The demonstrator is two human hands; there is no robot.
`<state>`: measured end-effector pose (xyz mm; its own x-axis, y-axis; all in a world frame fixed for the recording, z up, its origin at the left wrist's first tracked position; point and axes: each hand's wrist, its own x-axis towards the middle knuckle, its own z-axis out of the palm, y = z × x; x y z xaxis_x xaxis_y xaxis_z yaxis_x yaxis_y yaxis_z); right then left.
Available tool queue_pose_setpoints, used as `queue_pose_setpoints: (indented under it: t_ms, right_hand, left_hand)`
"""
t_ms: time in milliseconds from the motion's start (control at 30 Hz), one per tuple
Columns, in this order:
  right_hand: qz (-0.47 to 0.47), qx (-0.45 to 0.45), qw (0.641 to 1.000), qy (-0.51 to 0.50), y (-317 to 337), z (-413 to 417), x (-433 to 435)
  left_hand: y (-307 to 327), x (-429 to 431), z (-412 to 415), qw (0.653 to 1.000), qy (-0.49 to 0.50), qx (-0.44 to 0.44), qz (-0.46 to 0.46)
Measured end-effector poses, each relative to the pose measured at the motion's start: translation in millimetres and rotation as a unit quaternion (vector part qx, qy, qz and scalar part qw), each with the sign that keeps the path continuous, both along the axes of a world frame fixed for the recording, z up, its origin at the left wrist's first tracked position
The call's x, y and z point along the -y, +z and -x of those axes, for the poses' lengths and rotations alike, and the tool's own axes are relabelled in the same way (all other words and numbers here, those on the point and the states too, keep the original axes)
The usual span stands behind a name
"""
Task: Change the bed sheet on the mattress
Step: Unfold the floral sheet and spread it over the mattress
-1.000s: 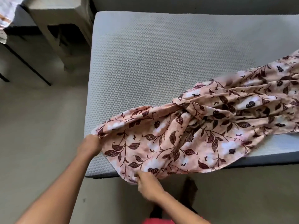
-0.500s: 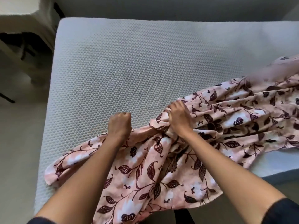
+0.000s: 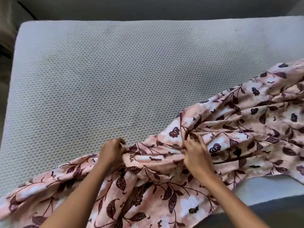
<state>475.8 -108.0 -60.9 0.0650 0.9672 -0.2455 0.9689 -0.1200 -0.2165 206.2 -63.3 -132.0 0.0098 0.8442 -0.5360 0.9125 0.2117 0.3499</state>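
Pale honeycomb-textured mattress (image 3: 98,79) is filling most of the view, with its bare top stretching from 9 o'clock through 12 o'clock and round to about 2 o'clock. Beyond its far edge, at 12 o'clock, a grey background strip (image 3: 148,7) is showing, though I cannot tell whether it is floor or wall. At 5 o'clock a darker patch of floor (image 3: 279,214) is showing past the near edge of the mattress.

A pink bed sheet (image 3: 246,129), printed with dark maroon leaves and flowers, is lying bunched on the mattress in a diagonal band. It is running from 3 o'clock down to 8 o'clock, where its end is reaching the near left corner. Around 6 o'clock the cloth is spilling over the near edge towards the person.

Both bare forearms are coming in from the bottom edge and crossing over the sheet. The left hand (image 3: 111,152), at about 7 o'clock from the centre, is gripping the upper border of the sheet, its fingers curling into a fold right where the cloth is meeting bare mattress. The right hand (image 3: 195,155), at about 5 o'clock, is clutching a gathered ridge of the fabric, with creases fanning out from its fingers. Between the two hands a short stretch of sheet is bunching into long folds.
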Motion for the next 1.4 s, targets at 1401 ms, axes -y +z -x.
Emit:
queue_pose_setpoints:
  t_ms: [1401]
  right_hand:
    - [0.090, -0.114, 0.972, 0.184, 30.1, 43.1, -117.7]
  left_hand:
    - [92.6, -59.9, -30.1, 0.900, 0.189, 0.390, 0.046]
